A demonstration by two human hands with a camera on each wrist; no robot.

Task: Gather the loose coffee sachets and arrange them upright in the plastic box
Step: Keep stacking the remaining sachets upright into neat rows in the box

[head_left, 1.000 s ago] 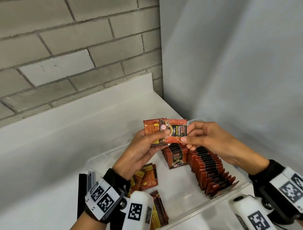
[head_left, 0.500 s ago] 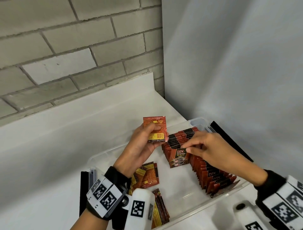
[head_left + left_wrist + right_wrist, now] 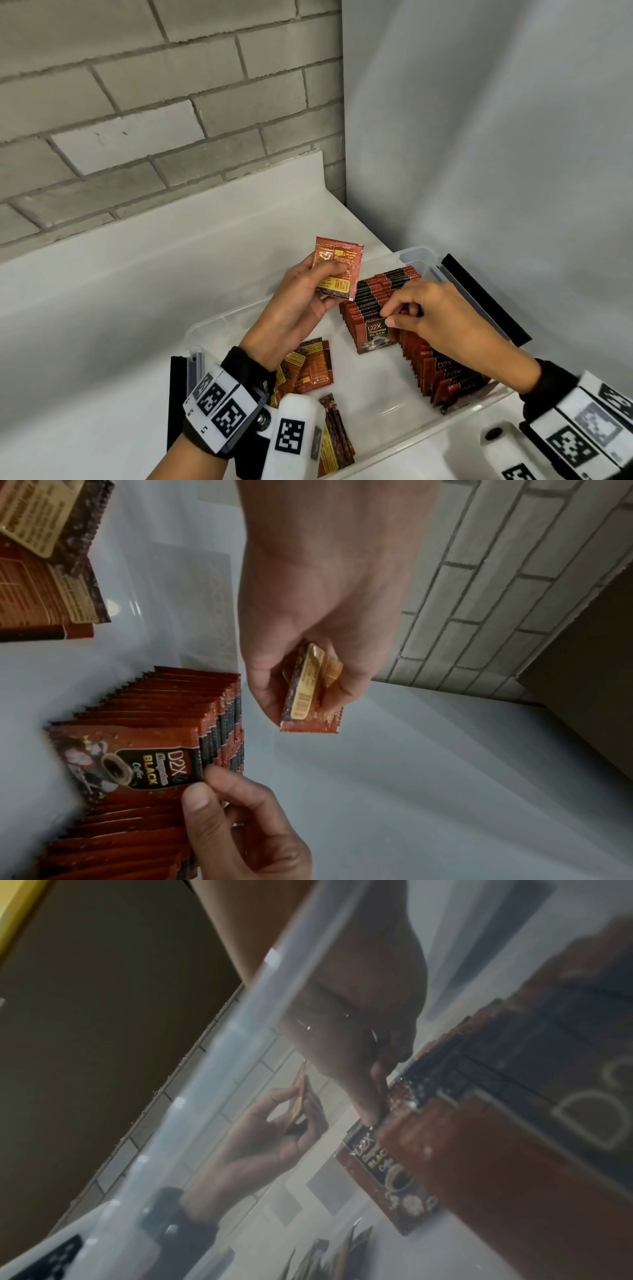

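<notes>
- Since a second ago the right hand (image 3: 431,318) has gone from pinching a sachet up beside the left hand (image 3: 298,308) down to the rows in the plastic box (image 3: 219,322); the two hands, then close together, are now apart.
- That sachet now stands as the front sachet (image 3: 375,337) of the row (image 3: 383,291) under the right hand, its printed face toward the camera.
- Thumb and forefinger of the right hand are closed on the top edge of the front sachet; the other fingers are curled.
- A second row (image 3: 442,373) of upright sachets runs beneath the right wrist toward the near wall of the box, touching the first.
- Raised above the box, the left hand is clamped on the held sachets (image 3: 337,270), thumb on the near face and fingers behind, back label showing.
- From the left wrist view the held sachets (image 3: 313,696) look like more than one; the count cannot be told.
- Loose sachets (image 3: 308,368) lie flat on the box floor just beside the left wrist, more (image 3: 334,431) lower down, partly hidden by the wrist camera.
- Through the clear wall in the right wrist view, the right fingertips (image 3: 371,1110) sit on the blurred top edge of the front sachet (image 3: 383,1164).
- Holding all of this, the box rests on the white desk (image 3: 137,308), near the corner of the brick wall (image 3: 154,102).
</notes>
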